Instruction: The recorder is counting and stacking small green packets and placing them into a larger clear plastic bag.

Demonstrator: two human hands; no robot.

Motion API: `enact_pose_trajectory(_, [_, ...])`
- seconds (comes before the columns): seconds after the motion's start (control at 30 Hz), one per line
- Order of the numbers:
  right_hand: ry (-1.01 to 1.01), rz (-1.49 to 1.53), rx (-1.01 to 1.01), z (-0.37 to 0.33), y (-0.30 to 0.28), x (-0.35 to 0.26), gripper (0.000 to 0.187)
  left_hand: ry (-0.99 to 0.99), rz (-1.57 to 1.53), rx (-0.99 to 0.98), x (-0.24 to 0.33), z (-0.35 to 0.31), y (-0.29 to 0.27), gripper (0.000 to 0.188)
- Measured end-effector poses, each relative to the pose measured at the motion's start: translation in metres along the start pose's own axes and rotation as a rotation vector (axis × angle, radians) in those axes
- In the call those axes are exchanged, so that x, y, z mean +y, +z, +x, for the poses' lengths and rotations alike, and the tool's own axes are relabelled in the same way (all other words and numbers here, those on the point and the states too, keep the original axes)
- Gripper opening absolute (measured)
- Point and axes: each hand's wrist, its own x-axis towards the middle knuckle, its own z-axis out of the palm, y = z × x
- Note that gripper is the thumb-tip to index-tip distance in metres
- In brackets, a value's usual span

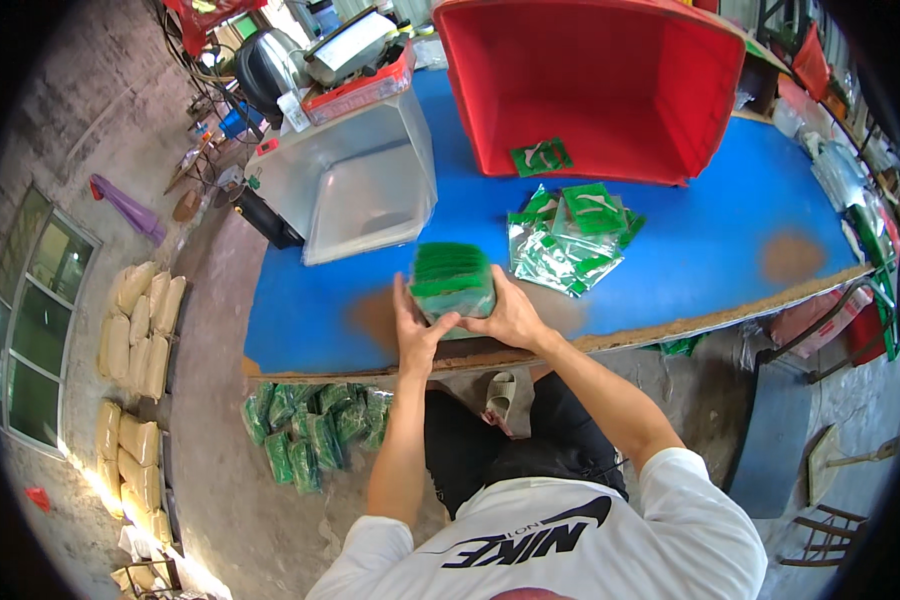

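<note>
A person squares up a stack of green packets on a blue table.

A red tub lies tipped on its side at the back, with a clear bin to its left and loose green-and-silver packets in front of it. At the table's near edge, the left hand and right hand both grip the stack of green packets from either side.

Red bin, clear tub — tan sacks on the floor.
</note>
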Motion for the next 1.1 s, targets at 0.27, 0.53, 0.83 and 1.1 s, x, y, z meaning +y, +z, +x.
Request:
enact_pose_trajectory(0.27, [0.047,0.558,0.06,-0.004,0.014,-0.002,0.089,-0.185,-0.435,-0.007,-0.001,-0.02,0.012,0.081])
enact_pose_trajectory(0.53, [-0.026,0.3,-0.084,0.01,-0.009,0.021,0.086,0.048,0.303,-0.424,0.012,-0.001,-0.027,0.129])
enact_pose_trajectory(0.83, [-0.003,0.375,-0.107,0.017,-0.008,0.011,0.078,0.079,0.481,-0.397,0.013,-0.003,-0.03,0.123])
enact_pose_trajectory(1.1, [-0.445,-0.307,0.178,0.006,-0.024,-0.042,0.118,0.024,0.287,-0.35,0.0,0.003,-0.036,0.094])
